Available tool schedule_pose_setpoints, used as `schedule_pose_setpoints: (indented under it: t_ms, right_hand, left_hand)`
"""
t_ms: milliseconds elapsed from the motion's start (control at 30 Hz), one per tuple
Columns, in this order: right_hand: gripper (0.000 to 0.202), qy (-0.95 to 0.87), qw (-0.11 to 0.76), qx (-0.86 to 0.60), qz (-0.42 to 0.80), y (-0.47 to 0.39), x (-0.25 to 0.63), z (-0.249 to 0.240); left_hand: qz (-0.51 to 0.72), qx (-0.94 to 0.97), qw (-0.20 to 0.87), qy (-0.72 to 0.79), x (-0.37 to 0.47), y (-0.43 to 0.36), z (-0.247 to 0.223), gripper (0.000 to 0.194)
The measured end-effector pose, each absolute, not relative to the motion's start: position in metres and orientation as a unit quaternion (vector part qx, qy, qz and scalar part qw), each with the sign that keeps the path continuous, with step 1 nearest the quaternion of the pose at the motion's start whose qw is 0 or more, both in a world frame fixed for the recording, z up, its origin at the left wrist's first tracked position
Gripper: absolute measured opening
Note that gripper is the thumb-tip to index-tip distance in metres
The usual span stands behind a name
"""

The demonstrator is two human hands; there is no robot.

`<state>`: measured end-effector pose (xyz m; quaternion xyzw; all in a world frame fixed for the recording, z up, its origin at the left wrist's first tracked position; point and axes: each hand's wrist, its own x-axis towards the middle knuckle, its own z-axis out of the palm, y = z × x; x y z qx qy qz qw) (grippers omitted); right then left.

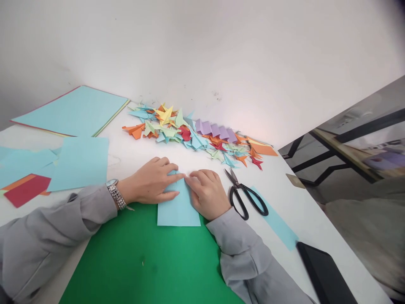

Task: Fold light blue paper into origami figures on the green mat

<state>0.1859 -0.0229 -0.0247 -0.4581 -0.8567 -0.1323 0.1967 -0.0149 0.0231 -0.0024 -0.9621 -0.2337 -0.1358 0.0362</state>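
A light blue sheet of paper (179, 214) lies on the green mat, its far end partly covered by both hands. My left hand (152, 181) rests on its left side with fingers spread, the index finger reaching across toward the far right edge. Curled in at the right side, my right hand (209, 192) has thumb and index finger closed at the paper's far right edge. The fingertips of the two hands almost meet there. Close to the right hand lie black-handled scissors (237, 185), blades slightly apart and pointing away.
Folded paper pieces (190, 135) in many colours are heaped along the wall. Blue sheets (79, 164) and a red piece (28, 190) lie at left, below a stack of large sheets (72, 112). A blue strip (278, 221) and a black phone-like device (325, 274) are at right.
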Motion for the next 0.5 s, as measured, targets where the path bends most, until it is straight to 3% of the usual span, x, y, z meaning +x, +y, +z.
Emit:
schedule_pose_setpoints:
  t_ms: [100,500]
  right_hand:
    - [0.025,-0.858,0.201,-0.461,-0.107,-0.024,0.182,-0.026]
    - [0.023,-0.849,0.195,-0.488,-0.066,-0.029,0.171,-0.021]
  left_hand:
    - [-0.132,-0.962,0.042,-0.237,-0.012,0.023,-0.004,0.052]
    - [-0.128,-0.943,0.106,-0.287,0.002,0.009,-0.011,0.05]
